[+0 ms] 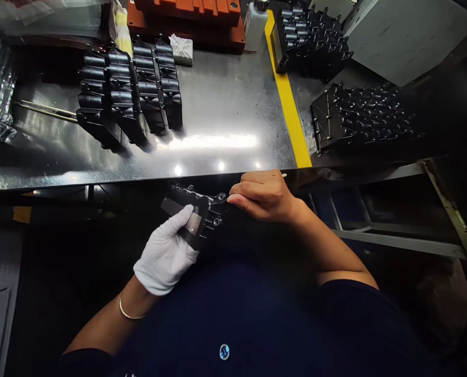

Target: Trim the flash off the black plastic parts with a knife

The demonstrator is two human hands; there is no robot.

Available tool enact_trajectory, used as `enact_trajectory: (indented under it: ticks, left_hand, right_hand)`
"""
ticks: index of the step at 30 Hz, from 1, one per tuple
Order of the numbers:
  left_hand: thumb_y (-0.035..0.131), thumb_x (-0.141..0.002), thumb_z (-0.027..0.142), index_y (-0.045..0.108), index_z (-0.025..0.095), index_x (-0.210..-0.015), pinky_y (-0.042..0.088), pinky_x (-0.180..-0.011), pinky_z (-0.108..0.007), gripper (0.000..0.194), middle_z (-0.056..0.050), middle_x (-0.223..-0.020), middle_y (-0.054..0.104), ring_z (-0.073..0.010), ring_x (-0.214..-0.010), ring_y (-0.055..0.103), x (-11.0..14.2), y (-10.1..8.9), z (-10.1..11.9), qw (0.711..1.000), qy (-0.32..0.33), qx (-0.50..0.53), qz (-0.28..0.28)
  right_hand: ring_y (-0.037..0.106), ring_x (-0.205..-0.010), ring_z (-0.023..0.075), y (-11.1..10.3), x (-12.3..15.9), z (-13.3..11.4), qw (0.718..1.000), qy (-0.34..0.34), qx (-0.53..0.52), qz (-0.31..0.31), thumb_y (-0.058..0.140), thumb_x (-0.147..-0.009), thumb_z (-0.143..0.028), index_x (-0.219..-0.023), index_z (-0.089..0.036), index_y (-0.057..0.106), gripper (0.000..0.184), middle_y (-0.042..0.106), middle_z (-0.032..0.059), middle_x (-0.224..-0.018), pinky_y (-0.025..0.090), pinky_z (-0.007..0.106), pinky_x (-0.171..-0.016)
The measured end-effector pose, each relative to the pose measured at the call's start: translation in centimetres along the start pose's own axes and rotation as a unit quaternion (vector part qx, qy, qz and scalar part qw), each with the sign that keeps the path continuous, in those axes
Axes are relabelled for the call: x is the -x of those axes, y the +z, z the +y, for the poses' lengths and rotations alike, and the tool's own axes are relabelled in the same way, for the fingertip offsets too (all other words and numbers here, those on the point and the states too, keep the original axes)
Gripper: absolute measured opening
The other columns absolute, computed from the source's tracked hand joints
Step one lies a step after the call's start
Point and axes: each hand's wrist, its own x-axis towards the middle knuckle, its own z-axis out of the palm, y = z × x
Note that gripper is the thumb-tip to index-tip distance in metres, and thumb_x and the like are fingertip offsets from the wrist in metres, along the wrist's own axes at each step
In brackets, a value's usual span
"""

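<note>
My left hand (168, 252), in a white glove, grips a black moulded plastic part (194, 201) in front of the table edge. The thumb lies over a flat, shiny strip on its side. The part is tilted, its ringed lugs facing right. My bare right hand (262, 195) is closed in a pinch just right of the upper lug. A short pale end of a thin tool (284, 175) sticks out behind the knuckles; the rest is hidden in the fingers, so I cannot tell its exact kind.
Several similar black parts (129, 94) stand in a row on the metal table (225, 99). More are stacked right of the yellow tape (290, 115). An orange block (186, 31), a white bottle (256, 26) and a white wrapped block (182, 50) sit at the back.
</note>
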Motion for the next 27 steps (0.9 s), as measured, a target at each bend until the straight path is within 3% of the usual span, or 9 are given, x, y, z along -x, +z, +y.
enact_trajectory:
  ticks: [4, 7, 10, 12, 14, 16, 18, 23, 27]
  left_hand:
    - [0.03, -0.102, 0.013, 0.07, 0.013, -0.109, 0.061, -0.073, -0.016, 0.041, -0.002, -0.065, 0.074, -0.0136, -0.075, 0.076, 0.1, -0.3, 0.2, 1.0, -0.009, -0.014, 0.0]
    - [0.034, -0.101, 0.013, 0.069, 0.011, -0.111, 0.06, -0.084, -0.02, 0.037, -0.004, -0.072, 0.076, -0.0152, -0.083, 0.076, 0.2, -0.4, 0.2, 0.998, -0.038, -0.044, 0.008]
    - [0.035, -0.101, 0.014, 0.072, 0.01, -0.097, 0.061, -0.081, -0.022, 0.037, -0.007, -0.075, 0.077, -0.0162, -0.078, 0.076, 0.3, -0.4, 0.4, 0.996, -0.061, -0.067, 0.014]
    - [0.031, -0.102, 0.017, 0.072, 0.014, -0.088, 0.062, -0.068, -0.02, 0.043, -0.005, -0.073, 0.077, -0.015, -0.069, 0.076, 0.3, -0.4, 0.8, 0.998, -0.027, -0.053, 0.003]
    - [0.03, -0.104, 0.021, 0.072, 0.017, -0.088, 0.06, -0.054, -0.018, 0.045, -0.002, -0.073, 0.077, -0.0143, -0.063, 0.075, 0.2, -0.3, 1.2, 0.999, 0.013, -0.037, -0.018]
    - [0.031, -0.104, 0.022, 0.072, 0.018, -0.087, 0.058, -0.05, -0.015, 0.045, -0.001, -0.072, 0.077, -0.013, -0.063, 0.074, 0.2, -0.3, 1.2, 0.999, 0.027, -0.026, -0.03]
    - [0.03, -0.104, 0.019, 0.071, 0.018, -0.08, 0.058, -0.055, -0.013, 0.048, 0.0, -0.068, 0.076, -0.0098, -0.063, 0.074, 0.2, -0.2, 0.9, 0.999, 0.034, -0.009, -0.018]
    - [0.024, -0.103, 0.01, 0.071, 0.018, -0.067, 0.06, -0.067, -0.014, 0.06, 0.002, -0.065, 0.075, -0.0066, -0.058, 0.072, 0.6, -0.1, 0.1, 0.993, 0.119, -0.017, -0.003]
    - [0.036, -0.1, 0.009, 0.077, 0.02, -0.078, 0.06, -0.075, -0.016, 0.047, 0.001, -0.072, 0.077, -0.0102, -0.071, 0.075, 0.5, -0.4, -0.1, 0.979, 0.186, -0.072, -0.031]
  right_hand:
    - [0.046, -0.049, 0.0061, -0.7, -0.1, 0.6, 0.994, -0.001, -0.089, -0.061, 0.055, -0.096, -0.033, -0.07, -0.016, 0.064, 0.032, 0.052, -0.0035, -0.055, 0.032, 0.021, -0.049]
    - [0.048, -0.05, 0.0055, -1.4, -0.3, 0.9, 0.969, 0.034, -0.206, -0.13, 0.054, -0.097, -0.031, -0.07, -0.015, 0.065, 0.033, 0.054, -0.0028, -0.055, 0.035, 0.02, -0.051]
    - [0.051, -0.05, 0.0058, -2.1, -0.5, 1.1, 0.896, 0.048, -0.346, -0.275, 0.053, -0.097, -0.035, -0.07, -0.014, 0.068, 0.037, 0.057, -0.0009, -0.055, 0.038, 0.019, -0.052]
    - [0.054, -0.051, 0.0069, -2.3, -0.4, 0.9, 0.848, 0.05, -0.411, -0.331, 0.052, -0.097, -0.039, -0.07, -0.014, 0.07, 0.041, 0.061, 0.0016, -0.057, 0.04, 0.019, -0.051]
    - [0.057, -0.056, 0.0084, -2.1, -0.1, 0.4, 0.858, 0.091, -0.426, -0.273, 0.05, -0.098, -0.041, -0.077, -0.014, 0.073, 0.042, 0.064, 0.0038, -0.062, 0.042, 0.02, -0.053]
    - [0.058, -0.061, 0.0096, -1.5, 0.2, -0.4, 0.899, 0.164, -0.384, -0.133, 0.045, -0.1, -0.04, -0.09, -0.014, 0.075, 0.041, 0.064, 0.0038, -0.067, 0.044, 0.022, -0.057]
    - [0.058, -0.065, 0.0105, -0.5, 0.5, -1.3, 0.918, 0.218, -0.33, -0.023, 0.045, -0.1, -0.038, -0.098, -0.016, 0.075, 0.037, 0.063, 0.0028, -0.069, 0.045, 0.024, -0.061]
    - [0.058, -0.072, 0.012, 2.0, 1.1, -3.2, 0.893, 0.282, -0.33, 0.117, 0.056, -0.095, -0.042, -0.091, -0.019, 0.075, 0.03, 0.065, 0.003, -0.077, 0.049, 0.027, -0.067]
    - [0.058, -0.072, 0.0122, 3.1, 0.9, -4.1, 0.875, 0.309, -0.344, 0.143, 0.064, -0.089, -0.046, -0.084, -0.018, 0.073, 0.029, 0.065, 0.0027, -0.076, 0.05, 0.028, -0.068]
